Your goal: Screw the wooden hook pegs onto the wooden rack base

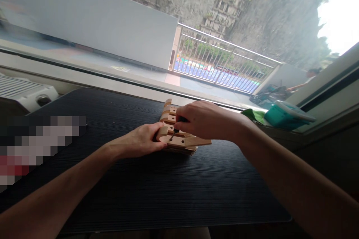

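Note:
A pale wooden piece (177, 140) with curved ends and dark round holes lies near the middle of the dark table. Several similar slats line up behind it. My left hand (144, 140) grips its left end between thumb and fingers. From above, my right hand (196, 119) is closed around the dark handle of a screwdriver (174, 133). The screwdriver tilts slightly, and its tip meets a hole at the left of the nearest slat. Part of the wooden piece is hidden under my right hand.
The black wood-grain table (179, 190) stands against a window. A teal container (288, 116) and a green cloth (254, 116) sit on the sill at right. At left is a white slatted appliance (28, 91). Outside are a railing (224, 59) and a person (310, 76).

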{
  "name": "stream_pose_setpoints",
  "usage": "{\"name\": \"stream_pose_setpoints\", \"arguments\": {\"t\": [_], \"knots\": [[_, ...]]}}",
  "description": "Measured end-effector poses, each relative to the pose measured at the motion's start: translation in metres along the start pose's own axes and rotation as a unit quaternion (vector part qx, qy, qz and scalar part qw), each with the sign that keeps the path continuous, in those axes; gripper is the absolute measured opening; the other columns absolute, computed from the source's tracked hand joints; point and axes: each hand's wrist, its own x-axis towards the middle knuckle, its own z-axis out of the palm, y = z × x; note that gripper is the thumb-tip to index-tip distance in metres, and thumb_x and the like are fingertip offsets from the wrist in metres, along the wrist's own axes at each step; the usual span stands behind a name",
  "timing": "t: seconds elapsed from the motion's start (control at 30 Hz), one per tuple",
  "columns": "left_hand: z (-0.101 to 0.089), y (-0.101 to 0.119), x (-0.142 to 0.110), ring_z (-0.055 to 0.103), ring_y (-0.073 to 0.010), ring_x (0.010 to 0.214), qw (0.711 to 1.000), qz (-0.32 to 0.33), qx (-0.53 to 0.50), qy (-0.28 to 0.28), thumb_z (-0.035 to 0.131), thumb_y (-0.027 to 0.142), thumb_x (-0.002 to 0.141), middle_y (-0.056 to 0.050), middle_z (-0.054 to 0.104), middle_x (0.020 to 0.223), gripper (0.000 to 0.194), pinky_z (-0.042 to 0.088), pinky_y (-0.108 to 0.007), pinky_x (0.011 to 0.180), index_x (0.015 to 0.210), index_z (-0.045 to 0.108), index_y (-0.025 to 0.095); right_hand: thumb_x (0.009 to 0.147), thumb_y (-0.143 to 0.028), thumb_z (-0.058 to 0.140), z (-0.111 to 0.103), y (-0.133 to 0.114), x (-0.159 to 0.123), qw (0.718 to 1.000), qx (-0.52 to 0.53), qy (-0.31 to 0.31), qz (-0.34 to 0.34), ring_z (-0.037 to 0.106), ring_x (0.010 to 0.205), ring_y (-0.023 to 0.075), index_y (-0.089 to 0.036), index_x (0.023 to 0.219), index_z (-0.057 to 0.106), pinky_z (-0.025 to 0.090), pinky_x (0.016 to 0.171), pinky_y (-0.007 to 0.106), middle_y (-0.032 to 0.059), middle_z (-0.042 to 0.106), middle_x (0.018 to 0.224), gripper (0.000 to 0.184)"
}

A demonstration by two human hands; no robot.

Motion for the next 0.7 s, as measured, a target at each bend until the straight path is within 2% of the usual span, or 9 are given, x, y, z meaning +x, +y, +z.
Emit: {"name": "stream_pose_setpoints", "arguments": {"t": [0.13,0.23,0.33,0.47,0.7], "knots": [[0.000,0.001,0.000,0.059,-0.0197,0.079,1.000,-0.002,-0.017,-0.001,0.057,0.045,0.074,0.000,0.063,0.085,0.031,0.042,-0.028,0.070,0.095,0.057,0.021,0.092,-0.038,0.042,0.001,-0.001,0.001,1.000,-0.012,-0.006,0.005,0.049,0.059,0.0131,-0.017,0.086,0.068,0.027,0.054,0.025,0.0063,0.065,0.073,0.034],[-0.001,0.002,-0.001,0.058,-0.0184,0.077,1.000,0.004,-0.008,0.002,0.057,0.043,0.075,0.001,0.062,0.084,0.030,0.041,-0.026,0.068,0.096,0.057,0.022,0.087,-0.037,0.050,-0.002,0.000,-0.001,1.000,-0.001,-0.003,-0.008,0.048,0.059,0.0122,-0.019,0.093,0.069,0.027,0.054,0.024,0.0042,0.066,0.075,0.027],[-0.002,0.002,-0.002,0.058,-0.0174,0.074,1.000,0.004,0.006,0.003,0.057,0.043,0.076,0.002,0.061,0.081,0.028,0.041,-0.025,0.065,0.095,0.057,0.022,0.082,-0.028,0.054,-0.007,0.000,-0.003,0.999,0.030,-0.007,-0.018,0.047,0.060,0.0100,-0.023,0.099,0.070,0.029,0.057,0.023,0.0013,0.067,0.080,0.023],[-0.002,0.002,-0.001,0.058,-0.0175,0.074,1.000,0.003,0.006,0.002,0.056,0.043,0.076,0.002,0.061,0.081,0.028,0.041,-0.025,0.064,0.095,0.058,0.022,0.083,-0.019,0.052,-0.009,0.000,-0.002,0.998,0.050,-0.016,-0.033,0.047,0.062,0.0084,-0.022,0.094,0.072,0.029,0.058,0.022,0.0008,0.068,0.084,0.023],[-0.001,0.002,0.000,0.059,-0.0185,0.076,1.000,0.003,0.007,0.005,0.056,0.043,0.075,0.001,0.063,0.084,0.031,0.041,-0.026,0.067,0.098,0.058,0.022,0.088,-0.025,0.049,0.000,0.001,0.003,1.000,0.013,-0.005,-0.024,0.050,0.064,0.0110,-0.018,0.093,0.071,0.028,0.057,0.024,0.0046,0.068,0.081,0.023]]}}
